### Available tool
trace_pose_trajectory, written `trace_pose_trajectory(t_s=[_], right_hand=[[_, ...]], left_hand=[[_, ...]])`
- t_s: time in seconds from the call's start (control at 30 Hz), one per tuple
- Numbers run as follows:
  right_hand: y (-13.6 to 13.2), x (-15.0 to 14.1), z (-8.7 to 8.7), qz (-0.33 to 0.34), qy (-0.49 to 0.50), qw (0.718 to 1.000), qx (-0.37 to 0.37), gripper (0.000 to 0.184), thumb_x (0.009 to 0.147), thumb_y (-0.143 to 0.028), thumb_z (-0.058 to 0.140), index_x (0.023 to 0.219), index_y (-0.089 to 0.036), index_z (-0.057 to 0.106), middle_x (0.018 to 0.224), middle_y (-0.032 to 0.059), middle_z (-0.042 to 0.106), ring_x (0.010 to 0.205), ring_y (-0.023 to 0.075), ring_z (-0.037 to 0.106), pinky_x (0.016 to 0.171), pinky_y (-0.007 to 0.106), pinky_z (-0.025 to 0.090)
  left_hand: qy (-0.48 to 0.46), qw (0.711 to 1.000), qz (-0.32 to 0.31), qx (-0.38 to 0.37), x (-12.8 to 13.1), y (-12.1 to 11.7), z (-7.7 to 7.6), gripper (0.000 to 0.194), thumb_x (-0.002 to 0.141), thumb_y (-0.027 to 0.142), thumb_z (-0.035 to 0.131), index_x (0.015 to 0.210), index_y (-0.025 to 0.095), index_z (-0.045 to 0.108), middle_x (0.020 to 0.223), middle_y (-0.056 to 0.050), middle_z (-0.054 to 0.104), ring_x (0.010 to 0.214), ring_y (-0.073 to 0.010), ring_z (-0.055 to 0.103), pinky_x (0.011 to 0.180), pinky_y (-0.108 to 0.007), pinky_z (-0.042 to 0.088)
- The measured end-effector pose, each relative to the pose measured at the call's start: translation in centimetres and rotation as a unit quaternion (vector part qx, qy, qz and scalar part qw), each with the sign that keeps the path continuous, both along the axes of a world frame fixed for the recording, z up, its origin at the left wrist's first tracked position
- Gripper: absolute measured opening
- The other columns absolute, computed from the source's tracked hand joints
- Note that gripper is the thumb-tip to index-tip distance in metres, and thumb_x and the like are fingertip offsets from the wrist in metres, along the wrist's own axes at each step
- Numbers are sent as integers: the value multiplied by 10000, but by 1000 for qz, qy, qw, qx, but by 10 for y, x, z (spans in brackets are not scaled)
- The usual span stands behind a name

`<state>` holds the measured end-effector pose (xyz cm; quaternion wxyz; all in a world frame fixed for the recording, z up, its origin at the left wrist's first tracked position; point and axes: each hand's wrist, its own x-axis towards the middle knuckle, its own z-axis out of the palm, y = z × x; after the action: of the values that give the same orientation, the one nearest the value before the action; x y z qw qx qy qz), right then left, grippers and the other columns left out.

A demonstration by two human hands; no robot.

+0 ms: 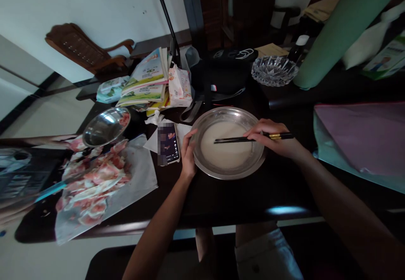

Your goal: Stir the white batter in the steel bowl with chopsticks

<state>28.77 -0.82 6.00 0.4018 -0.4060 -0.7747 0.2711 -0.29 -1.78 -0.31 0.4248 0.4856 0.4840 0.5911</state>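
Note:
A wide metal bowl (229, 174) stands on the dark table in front of me, with a pale milky liquid (224, 155) inside. My left hand (189, 157) grips its left rim, thumb side hidden against the bowl. In my right hand (275, 137) is a pair of black chopsticks (232, 140) with gold bands near their top ends. The chopsticks lie nearly level over the liquid, pointing left; whether their tips dip into it I cannot tell. A lit phone (171, 142) lies just left of my left hand, on white paper.
At left, another person's hand (76, 143) is beside raw meat pieces (101, 178) on a plastic sheet (142, 166); a blue-handled tool (50, 191) reaches the meat. A smaller metal bowl (106, 126), books (145, 75), a glass dish (274, 71) and a pink bag (363, 136) surround the workspace.

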Motion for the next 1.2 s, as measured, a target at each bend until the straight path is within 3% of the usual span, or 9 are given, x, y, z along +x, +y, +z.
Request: trace_pose_trajectory(t_s=[0.17, 0.23, 0.37, 0.5, 0.6, 0.77, 0.97, 1.07, 1.2], right_hand=[[0, 19, 7, -107, 63, 992, 9, 363, 963, -527, 615, 722, -285, 738, 741, 30, 762, 756, 240, 679, 780, 424, 463], [-1, 28, 12, -119, 113, 986, -14, 430, 965, -562, 595, 652, -289, 708, 685, 24, 733, 718, 240, 671, 782, 433, 461], [-4, 34, 18, -72, 143, 985, -67, 475, 950, -592, 599, 593, -292, 690, 618, 16, 698, 647, 236, 665, 732, 427, 475], [-5, 18, 14, 7, 59, 995, -75, 446, 951, -592, 586, 681, -275, 744, 714, 24, 758, 711, 227, 687, 712, 402, 490], [-2, 2, 5, 36, -5, 999, -38, 330, 935, -532, 639, 801, -267, 784, 812, 32, 800, 794, 230, 708, 747, 393, 491], [2, 0, -2, -59, -36, 997, 34, 217, 943, -425, 664, 821, -274, 760, 852, 22, 806, 833, 244, 713, 822, 422, 457], [1, 29, 12, -170, 84, 982, 13, 461, 984, -563, 550, 645, -283, 689, 672, 27, 723, 740, 253, 662, 844, 458, 438], [-3, 33, 17, -118, 138, 982, -42, 503, 975, -583, 554, 589, -279, 661, 603, 20, 677, 659, 236, 643, 786, 441, 457], [-4, 18, 14, -22, 69, 996, -55, 448, 959, -572, 589, 674, -262, 742, 688, 34, 733, 704, 224, 666, 744, 405, 462]], left_hand=[[-2, 1000, -5, -7, 0, 0, -3, 409, 865, 496, 621, 1184, 246, 682, 1248, -62, 685, 1184, -271, 616, 1027, -405, 476], [1, 1000, -4, -6, -1, 0, -2, 407, 864, 491, 618, 1181, 245, 686, 1236, -60, 689, 1174, -269, 618, 1021, -403, 479], [29, 1000, 8, -3, -2, -1, 1, 399, 871, 487, 613, 1174, 241, 695, 1230, -62, 691, 1175, -270, 614, 1011, -393, 485], [25, 1000, 3, -7, -2, -1, 2, 407, 879, 494, 614, 1189, 241, 685, 1239, -63, 687, 1169, -269, 621, 1011, -394, 490], [22, 1000, -2, -1, -2, -1, 0, 409, 885, 507, 609, 1190, 243, 681, 1234, -62, 686, 1169, -270, 624, 1018, -401, 487], [20, 1000, 10, 10, -1, 1, -1, 380, 884, 488, 615, 1166, 245, 696, 1248, -63, 689, 1201, -271, 612, 1043, -406, 471], [23, 1000, -4, -5, -2, -1, 0, 403, 889, 503, 604, 1191, 248, 679, 1243, -63, 683, 1180, -271, 617, 1034, -414, 478], [40, 999, 2, 6, -3, -1, 1, 410, 893, 516, 594, 1188, 243, 677, 1238, -66, 684, 1179, -272, 616, 1036, -420, 476], [42, 999, 5, 5, -2, -1, 1, 417, 896, 509, 593, 1195, 231, 679, 1242, -70, 683, 1175, -275, 620, 1024, -415, 483]])
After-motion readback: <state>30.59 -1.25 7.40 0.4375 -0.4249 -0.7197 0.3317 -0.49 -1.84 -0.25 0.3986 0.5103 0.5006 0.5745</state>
